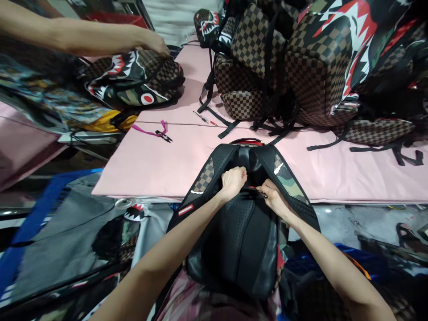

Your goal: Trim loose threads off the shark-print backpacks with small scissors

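A black backpack (240,232) with a padded mesh back panel and checkered and camouflage shoulder straps lies in front of me, its top resting on the pink table (160,160). My left hand (233,180) is closed in a fist on the bag's top edge between the straps. My right hand (274,198) pinches a small dark metal tool (262,193) whose tip points at the same spot, where a bit of red shows.
Another person's arm and hand (152,41) press on a shark-mouth backpack (133,84) at the far left. A heap of checkered backpacks (301,67) fills the back right. Small snips with a pink ribbon (157,133) and a pen (203,118) lie on the table.
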Available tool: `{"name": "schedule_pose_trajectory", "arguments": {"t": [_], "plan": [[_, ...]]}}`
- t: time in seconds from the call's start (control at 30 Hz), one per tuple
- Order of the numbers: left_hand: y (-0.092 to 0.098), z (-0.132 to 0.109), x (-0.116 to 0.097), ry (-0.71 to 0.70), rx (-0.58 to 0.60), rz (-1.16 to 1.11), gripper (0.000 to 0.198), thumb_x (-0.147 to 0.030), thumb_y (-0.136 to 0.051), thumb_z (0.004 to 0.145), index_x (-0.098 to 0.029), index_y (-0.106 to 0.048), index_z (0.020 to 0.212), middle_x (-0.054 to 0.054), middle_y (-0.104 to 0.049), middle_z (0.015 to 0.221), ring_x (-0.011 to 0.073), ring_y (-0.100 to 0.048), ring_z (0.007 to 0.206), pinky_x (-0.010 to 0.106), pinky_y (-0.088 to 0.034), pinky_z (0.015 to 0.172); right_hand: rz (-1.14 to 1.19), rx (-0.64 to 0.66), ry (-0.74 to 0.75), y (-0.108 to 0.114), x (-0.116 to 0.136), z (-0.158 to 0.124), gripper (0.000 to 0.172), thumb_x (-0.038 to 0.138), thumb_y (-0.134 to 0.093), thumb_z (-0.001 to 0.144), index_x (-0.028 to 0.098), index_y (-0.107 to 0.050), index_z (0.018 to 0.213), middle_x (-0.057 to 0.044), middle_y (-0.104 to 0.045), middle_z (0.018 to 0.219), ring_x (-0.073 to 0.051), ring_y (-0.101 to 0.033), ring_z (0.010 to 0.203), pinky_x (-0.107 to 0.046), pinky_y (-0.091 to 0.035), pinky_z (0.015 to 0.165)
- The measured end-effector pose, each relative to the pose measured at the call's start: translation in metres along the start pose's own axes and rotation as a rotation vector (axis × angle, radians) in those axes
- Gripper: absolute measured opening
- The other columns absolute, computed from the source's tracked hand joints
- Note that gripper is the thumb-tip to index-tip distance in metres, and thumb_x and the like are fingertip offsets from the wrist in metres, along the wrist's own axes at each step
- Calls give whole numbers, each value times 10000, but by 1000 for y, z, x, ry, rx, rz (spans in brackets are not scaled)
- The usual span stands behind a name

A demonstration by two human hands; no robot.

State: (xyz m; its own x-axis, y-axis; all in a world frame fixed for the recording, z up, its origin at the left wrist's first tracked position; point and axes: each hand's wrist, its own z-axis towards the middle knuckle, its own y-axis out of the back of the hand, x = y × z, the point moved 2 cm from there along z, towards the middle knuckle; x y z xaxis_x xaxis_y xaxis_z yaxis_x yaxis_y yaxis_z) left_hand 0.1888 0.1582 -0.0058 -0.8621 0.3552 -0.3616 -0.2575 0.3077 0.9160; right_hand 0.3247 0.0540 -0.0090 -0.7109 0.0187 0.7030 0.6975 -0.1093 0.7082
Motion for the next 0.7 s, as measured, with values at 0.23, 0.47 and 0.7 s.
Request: {"name": "schedule_pose_trajectory", "arguments": {"t": [0.23,0.47,0.7], "plan": [[0,-10,10,80,44,-5,158,-276,-459,855,-223,-597,910,33,-673,815,181,-629,769,247,-383,641,90,-41,64,0,-28,24,212,325,-498,803,238,-658,913,-36,-634,876,-206,-582,856,-368,-443,828],[-2,-9,6,16,40,-93,230,-271,-594,798,-220,-583,1023,27,-679,847,182,-633,795,243,-387,661,-128,-57,121,15,-19,42,341,381,-555,797,181,-547,1073,-101,-606,1026,-263,-563,960,-405,-425,871],[2,7,0,-72,85,10,122,-218,-604,777,-189,-620,895,60,-665,903,204,-622,834,260,-386,668,-168,1,45,4,-32,30,162,292,-457,842,181,-572,871,-67,-620,827,-226,-580,805,-358,-435,791]]}}
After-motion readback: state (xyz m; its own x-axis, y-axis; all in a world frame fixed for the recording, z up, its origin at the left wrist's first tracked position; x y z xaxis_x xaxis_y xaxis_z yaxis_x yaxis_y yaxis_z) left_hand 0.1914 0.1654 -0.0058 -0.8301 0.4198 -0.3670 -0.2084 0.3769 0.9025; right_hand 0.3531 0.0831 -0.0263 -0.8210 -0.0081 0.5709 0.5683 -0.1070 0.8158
